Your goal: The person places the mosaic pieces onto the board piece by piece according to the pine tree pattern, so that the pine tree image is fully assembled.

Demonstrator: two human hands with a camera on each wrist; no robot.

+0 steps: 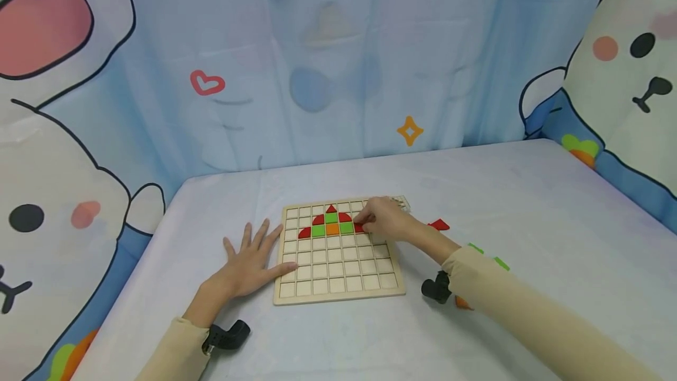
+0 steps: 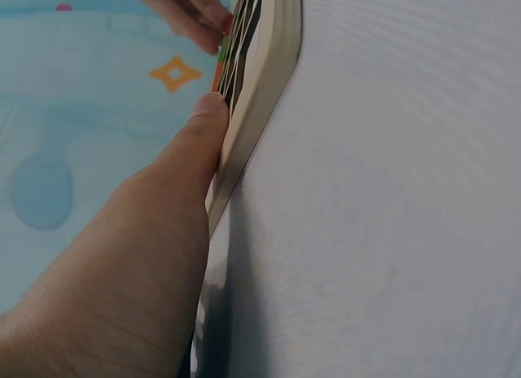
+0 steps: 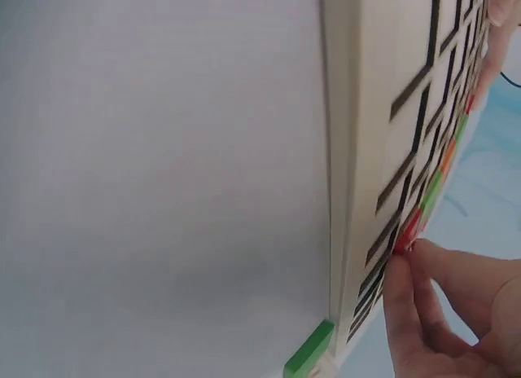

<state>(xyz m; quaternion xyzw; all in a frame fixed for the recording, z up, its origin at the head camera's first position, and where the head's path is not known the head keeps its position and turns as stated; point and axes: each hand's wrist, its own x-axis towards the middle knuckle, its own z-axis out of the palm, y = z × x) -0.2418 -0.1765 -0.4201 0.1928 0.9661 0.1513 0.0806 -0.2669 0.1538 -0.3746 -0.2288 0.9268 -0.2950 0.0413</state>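
A wooden grid board (image 1: 338, 269) lies on the white table. Coloured pieces sit in its upper cells: a red triangle (image 1: 331, 209), green squares (image 1: 318, 230), an orange square (image 1: 332, 229) and red curved-edge pieces (image 1: 304, 233). My right hand (image 1: 388, 218) pinches a red piece (image 3: 409, 230) between thumb and fingertips, at the right end of the coloured row; the fingers partly cover it. With fingers spread, my left hand (image 1: 252, 264) rests at the board's left side, its thumb (image 2: 211, 103) on the frame.
Right of the board, partly behind my right arm, lie a loose red piece (image 1: 439, 224), green pieces (image 1: 501, 263) and an orange piece (image 1: 463, 303). Another light wooden item (image 1: 402, 202) shows behind my right hand. A blue cartoon-print curtain (image 1: 338, 75) hangs behind the table.
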